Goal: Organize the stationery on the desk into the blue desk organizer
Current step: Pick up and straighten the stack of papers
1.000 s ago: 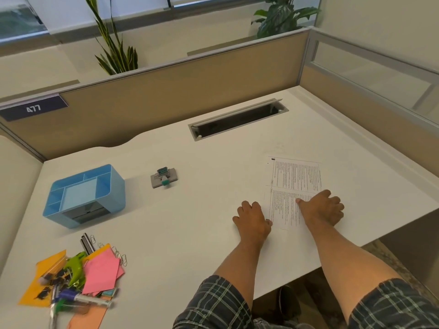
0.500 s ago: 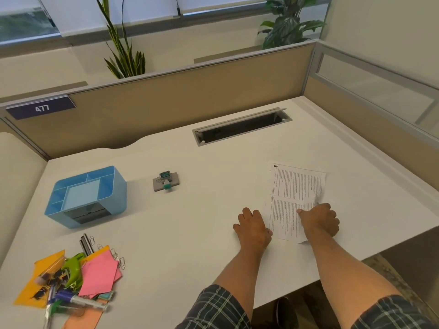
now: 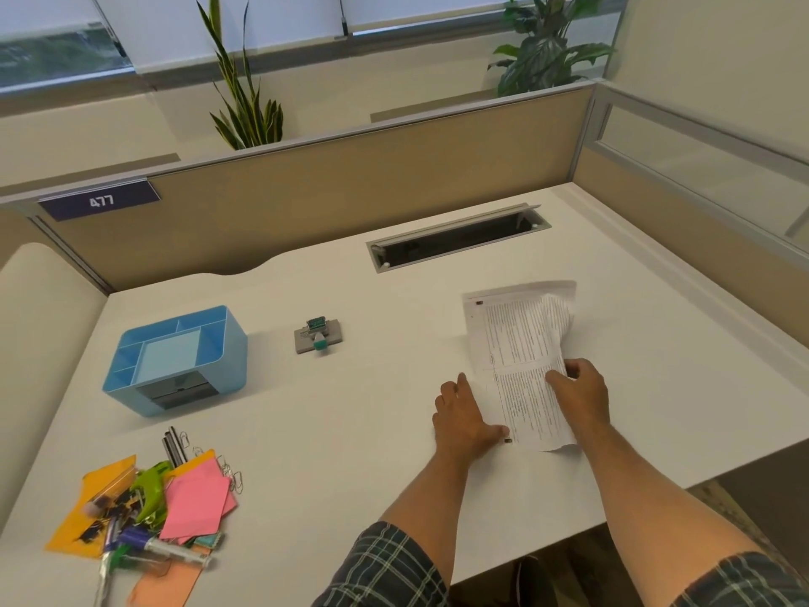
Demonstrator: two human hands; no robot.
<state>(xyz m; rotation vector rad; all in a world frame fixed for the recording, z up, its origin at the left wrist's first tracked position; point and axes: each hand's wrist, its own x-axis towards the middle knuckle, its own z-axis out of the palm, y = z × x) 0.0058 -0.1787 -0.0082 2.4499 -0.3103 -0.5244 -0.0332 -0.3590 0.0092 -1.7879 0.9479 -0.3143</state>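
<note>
At seven o'clock lies the stationery pile (image 3: 149,514): light, slippery clips, stiff pens, best pinched singly. At four o'clock the left hand (image 3: 466,416) presses flat beside a printed sheet (image 3: 521,365), limp and easily creased, while the right hand (image 3: 578,394) pinches its lifted right edge. The blue desk organizer (image 3: 175,361) stands at nine o'clock, open desk (image 3: 350,431) between.

Office cubicle (numbered partition (image 3: 306,199))
</note>
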